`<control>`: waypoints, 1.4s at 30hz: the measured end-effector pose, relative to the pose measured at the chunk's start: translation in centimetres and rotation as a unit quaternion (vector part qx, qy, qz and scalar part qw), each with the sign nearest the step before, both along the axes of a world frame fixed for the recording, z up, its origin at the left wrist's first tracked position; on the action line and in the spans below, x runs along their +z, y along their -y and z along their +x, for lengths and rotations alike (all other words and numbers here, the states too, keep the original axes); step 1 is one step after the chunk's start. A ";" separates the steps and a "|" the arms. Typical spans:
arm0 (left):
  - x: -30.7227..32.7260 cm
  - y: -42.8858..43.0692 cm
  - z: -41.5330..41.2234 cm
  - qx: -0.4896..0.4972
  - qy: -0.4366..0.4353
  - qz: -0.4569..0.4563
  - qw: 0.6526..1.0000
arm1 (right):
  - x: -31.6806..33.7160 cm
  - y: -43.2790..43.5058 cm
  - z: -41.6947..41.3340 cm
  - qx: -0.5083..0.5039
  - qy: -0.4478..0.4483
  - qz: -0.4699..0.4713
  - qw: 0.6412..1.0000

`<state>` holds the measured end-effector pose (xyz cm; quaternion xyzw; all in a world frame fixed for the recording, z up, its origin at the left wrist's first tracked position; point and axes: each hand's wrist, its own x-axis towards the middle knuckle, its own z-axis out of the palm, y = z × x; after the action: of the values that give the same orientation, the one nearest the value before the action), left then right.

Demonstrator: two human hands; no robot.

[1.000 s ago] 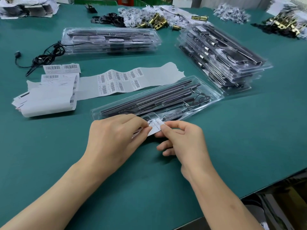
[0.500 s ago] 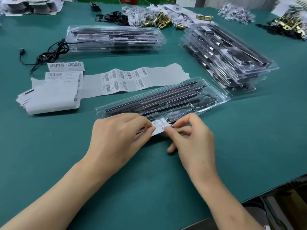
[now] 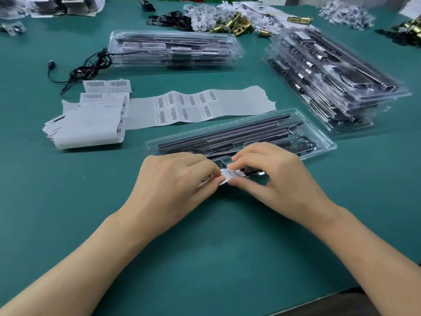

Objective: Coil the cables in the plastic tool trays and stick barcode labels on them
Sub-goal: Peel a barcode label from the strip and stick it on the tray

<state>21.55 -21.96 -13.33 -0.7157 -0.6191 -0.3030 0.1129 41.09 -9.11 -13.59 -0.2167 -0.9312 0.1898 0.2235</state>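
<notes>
Pinching: both hands hold one small white barcode label [image 3: 226, 177] between them, at the near edge of the clear tray [image 3: 323, 144].
Left grip: the left hand [image 3: 173, 185] has its fingertips closed on the label's left end, knuckles up.
Right grip: the right hand [image 3: 280, 183] nips the label's right end between thumb and forefinger, the other fingers curled over the tray.
Tray: lies aslant on the green surface [image 3: 227, 247], with long dark bars inside; a black cable [image 3: 304, 142] sits coiled at its right end.
Label sheet [image 3: 239, 101]: a white backing strip with barcodes lies just beyond the tray, with a folded pile of it to the left.
Other trays: a tall stack [image 3: 341, 87] at the far right; a second stack [image 3: 173, 49] beyond the sheet, with a loose cable [image 3: 88, 67] bunched at its left end.
Far edge: brass parts [image 3: 237, 23] among paper scraps.
</notes>
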 end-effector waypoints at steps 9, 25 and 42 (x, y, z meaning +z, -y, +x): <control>-0.1 0.0 -0.2 0.001 -0.003 0.006 1.000 | 1.3 -0.1 -1.8 0.065 0.034 0.010 0.997; -0.1 0.0 -0.6 -0.005 0.018 -0.007 1.000 | 0.4 0.3 -3.3 0.100 0.001 -0.053 0.994; 0.1 0.0 -1.3 -0.024 0.015 -0.011 1.000 | 1.7 -0.5 -2.9 0.127 0.071 0.025 0.989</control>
<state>20.24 -21.96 -13.23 -0.7269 -0.6067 -0.3094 0.0885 38.20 -8.65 -11.88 -0.1037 -0.9691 0.1771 0.1366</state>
